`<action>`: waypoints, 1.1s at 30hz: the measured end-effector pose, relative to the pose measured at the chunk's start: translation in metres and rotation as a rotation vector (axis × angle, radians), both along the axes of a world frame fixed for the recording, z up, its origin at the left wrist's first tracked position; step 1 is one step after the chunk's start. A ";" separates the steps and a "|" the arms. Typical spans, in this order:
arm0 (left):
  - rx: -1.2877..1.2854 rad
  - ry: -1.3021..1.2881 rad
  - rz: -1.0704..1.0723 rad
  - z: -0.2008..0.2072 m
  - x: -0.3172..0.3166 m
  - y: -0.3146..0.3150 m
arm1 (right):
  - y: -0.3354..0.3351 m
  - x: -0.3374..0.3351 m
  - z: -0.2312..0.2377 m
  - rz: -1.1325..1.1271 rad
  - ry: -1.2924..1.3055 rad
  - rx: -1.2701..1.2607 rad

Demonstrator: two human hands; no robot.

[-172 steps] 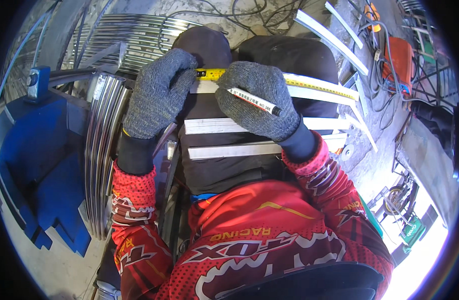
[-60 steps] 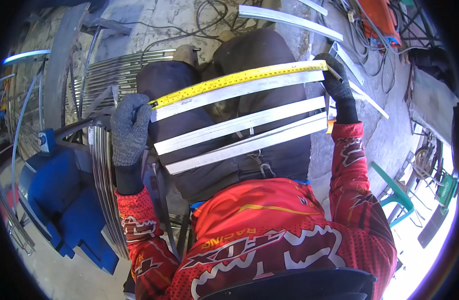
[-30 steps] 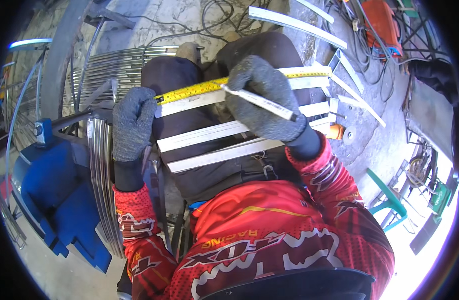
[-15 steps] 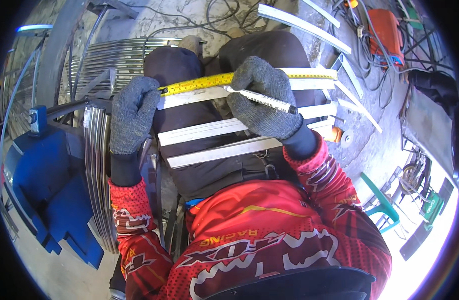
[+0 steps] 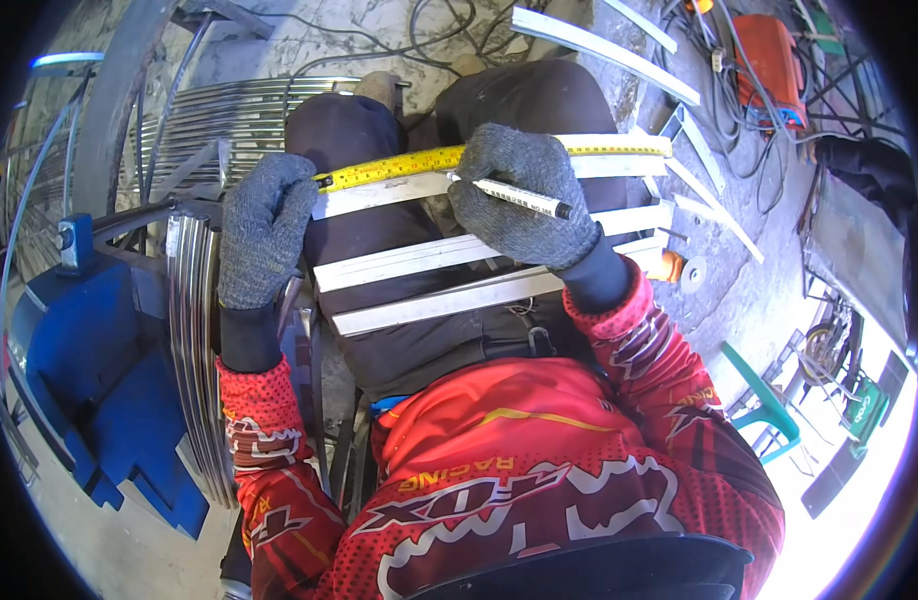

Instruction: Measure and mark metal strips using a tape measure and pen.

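My left hand point(image 5: 266, 230), in a grey knit glove, pinches the hooked end of a yellow tape measure point(image 5: 404, 164) at the left end of a pale metal bar point(image 5: 379, 194). Along the bar's far edge the tape runs rightward, passing under my right hand point(image 5: 524, 190). That hand, gloved alike, is closed round a white marker point(image 5: 519, 197) with a black end. The marker's tip points left, close to the bar just below the tape; contact is unclear. Two more pale bars, a middle one point(image 5: 409, 262) and a nearer one point(image 5: 439, 302), lie across my lap.
Bundled shiny metal tubes point(image 5: 194, 340) stand beside a blue metal casing point(image 5: 109, 370) at left. Beyond my knees lie more metal rods point(image 5: 239, 105) and black cables point(image 5: 379, 45). To the right are loose pale bars point(image 5: 609, 55), a red case point(image 5: 769, 70) and a green frame point(image 5: 764, 405).
My right hand has drawn slightly toward me, and the marker's black end has shifted left. My left hand stays at the tape's end.
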State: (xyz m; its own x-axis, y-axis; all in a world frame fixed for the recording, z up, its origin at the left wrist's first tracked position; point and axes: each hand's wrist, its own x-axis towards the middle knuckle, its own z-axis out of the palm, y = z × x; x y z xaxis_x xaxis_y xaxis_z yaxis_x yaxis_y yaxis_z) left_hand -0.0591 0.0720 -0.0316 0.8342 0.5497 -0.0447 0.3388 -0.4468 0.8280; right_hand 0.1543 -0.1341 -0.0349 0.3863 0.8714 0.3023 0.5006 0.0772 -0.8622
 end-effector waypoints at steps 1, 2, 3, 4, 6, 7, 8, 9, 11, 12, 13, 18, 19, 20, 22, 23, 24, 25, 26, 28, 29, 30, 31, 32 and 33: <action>0.024 -0.009 -0.001 0.000 0.000 0.000 | 0.000 0.000 0.000 0.002 -0.013 -0.007; 0.048 -0.018 -0.002 0.000 0.001 -0.001 | 0.000 0.000 0.000 0.005 -0.027 -0.014; 0.072 -0.027 -0.003 0.000 0.001 0.000 | 0.000 0.000 0.000 0.007 -0.040 -0.021; 0.095 -0.030 -0.018 0.000 0.001 0.000 | 0.000 0.000 -0.002 0.009 -0.056 -0.007; 0.142 -0.038 -0.048 0.000 0.002 0.002 | 0.000 0.001 -0.004 0.012 -0.088 0.021; 0.140 -0.038 -0.042 0.000 0.002 0.001 | 0.000 0.001 -0.003 0.006 -0.072 0.003; 0.137 -0.038 -0.036 0.000 0.002 0.001 | 0.000 0.000 -0.001 0.001 -0.056 -0.015; 0.134 -0.039 -0.031 0.000 0.002 0.000 | 0.000 0.000 0.000 -0.005 -0.041 -0.033; 0.092 -0.015 -0.014 0.002 0.003 -0.001 | 0.000 0.000 0.001 0.005 -0.040 -0.048; 0.071 -0.003 -0.005 0.003 0.003 -0.002 | 0.000 0.000 0.001 0.011 -0.039 -0.056; 0.074 0.003 -0.007 0.004 0.002 -0.001 | 0.001 0.000 0.001 0.014 -0.044 -0.050; 0.084 0.005 -0.025 0.003 0.001 0.000 | 0.001 0.001 -0.002 0.024 -0.111 -0.030; 0.082 0.002 -0.021 0.003 0.001 0.000 | 0.001 0.001 -0.002 0.020 -0.117 -0.024; 0.079 -0.001 -0.018 0.002 0.001 0.000 | 0.001 0.001 -0.002 0.016 -0.122 -0.018; 0.093 -0.012 -0.020 0.002 0.001 0.000 | 0.002 0.001 -0.003 0.013 -0.129 -0.011; 0.108 -0.019 -0.026 0.002 0.002 0.000 | 0.002 0.001 -0.003 0.015 -0.131 -0.010; 0.124 -0.027 -0.032 0.002 0.002 0.000 | 0.002 0.001 -0.003 0.016 -0.133 -0.009; 0.127 -0.035 -0.036 0.001 0.002 0.001 | 0.002 0.001 -0.003 0.020 -0.134 -0.011; 0.131 -0.044 -0.040 0.000 0.002 0.001 | 0.002 0.002 -0.003 0.024 -0.136 -0.013; 0.123 -0.048 -0.038 0.000 0.002 0.001 | 0.001 0.002 -0.003 0.026 -0.133 -0.010; 0.112 -0.044 -0.032 0.000 0.002 0.000 | 0.001 0.002 -0.004 0.023 -0.129 -0.006; 0.101 -0.040 -0.026 0.001 0.002 0.000 | 0.001 0.002 -0.004 0.021 -0.125 -0.002; 0.096 -0.033 -0.023 0.001 0.002 0.000 | 0.001 0.001 -0.003 0.011 -0.116 0.002; 0.090 -0.026 -0.019 0.002 0.003 0.000 | 0.002 0.000 -0.002 0.001 -0.107 0.006; 0.085 -0.019 -0.015 0.002 0.003 0.000 | 0.002 0.000 -0.002 -0.009 -0.098 0.011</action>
